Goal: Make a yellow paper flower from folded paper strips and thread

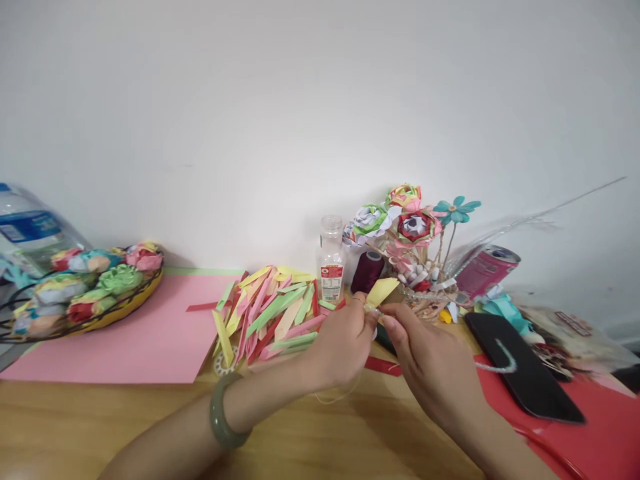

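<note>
A small yellow paper piece point(383, 292) stands up between my two hands, its lower end pinched in the fingertips. My left hand point(345, 340) is closed round its base from the left, and a green bangle point(223, 412) circles that wrist. From the right, my right hand point(425, 350) meets it, thumb and forefinger pressed together at the same base. A thin pale thread point(337, 400) loops below the hands. Just left of them lies a pile of folded paper strips point(280, 310) in pink, green, yellow and red.
Behind the hands stand a glass bottle point(331, 260), a dark thread spool point(367, 270) and paper flowers point(417, 227). A pink can point(487, 270) and a black phone-like slab point(525, 367) are at right. A basket of paper flowers point(133, 300) rests on pink paper point(165, 343) at left.
</note>
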A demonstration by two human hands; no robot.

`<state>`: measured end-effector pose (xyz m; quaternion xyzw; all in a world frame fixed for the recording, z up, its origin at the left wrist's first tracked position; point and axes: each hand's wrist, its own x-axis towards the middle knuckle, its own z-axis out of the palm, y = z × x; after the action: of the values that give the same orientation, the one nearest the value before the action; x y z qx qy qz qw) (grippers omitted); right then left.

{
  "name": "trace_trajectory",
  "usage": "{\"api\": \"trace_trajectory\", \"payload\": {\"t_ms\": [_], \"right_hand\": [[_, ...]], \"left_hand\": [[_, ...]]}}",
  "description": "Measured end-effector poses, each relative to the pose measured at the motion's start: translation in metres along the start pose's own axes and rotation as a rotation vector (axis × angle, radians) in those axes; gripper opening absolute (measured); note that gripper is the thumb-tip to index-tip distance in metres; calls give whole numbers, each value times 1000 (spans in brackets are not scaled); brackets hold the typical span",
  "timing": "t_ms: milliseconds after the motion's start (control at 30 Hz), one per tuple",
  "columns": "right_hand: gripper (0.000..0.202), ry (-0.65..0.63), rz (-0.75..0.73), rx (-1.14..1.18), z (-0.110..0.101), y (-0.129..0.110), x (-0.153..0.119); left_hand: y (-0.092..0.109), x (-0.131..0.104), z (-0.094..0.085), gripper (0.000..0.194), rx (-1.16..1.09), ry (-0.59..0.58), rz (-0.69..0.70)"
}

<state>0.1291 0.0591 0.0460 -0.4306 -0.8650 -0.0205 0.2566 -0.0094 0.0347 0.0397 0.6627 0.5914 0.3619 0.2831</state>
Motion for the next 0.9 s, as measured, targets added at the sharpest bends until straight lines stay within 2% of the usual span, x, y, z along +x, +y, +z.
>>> {"api": "trace_trajectory", "payload": {"t_ms": [233, 567, 700, 900], "right_hand": [[28, -64, 128, 403, 2, 1, 5], [25, 58, 48, 357, 5, -1, 2], [23, -10, 103, 458, 0, -3, 5], [28, -113, 261, 749, -4, -2, 8]], "left_hand": [[1, -3, 5, 25, 169, 48, 4], [3, -5, 6, 29, 111, 49, 4], [1, -4, 6, 33, 135, 53, 41], [4, -5, 5, 36, 169, 37, 2]]}}
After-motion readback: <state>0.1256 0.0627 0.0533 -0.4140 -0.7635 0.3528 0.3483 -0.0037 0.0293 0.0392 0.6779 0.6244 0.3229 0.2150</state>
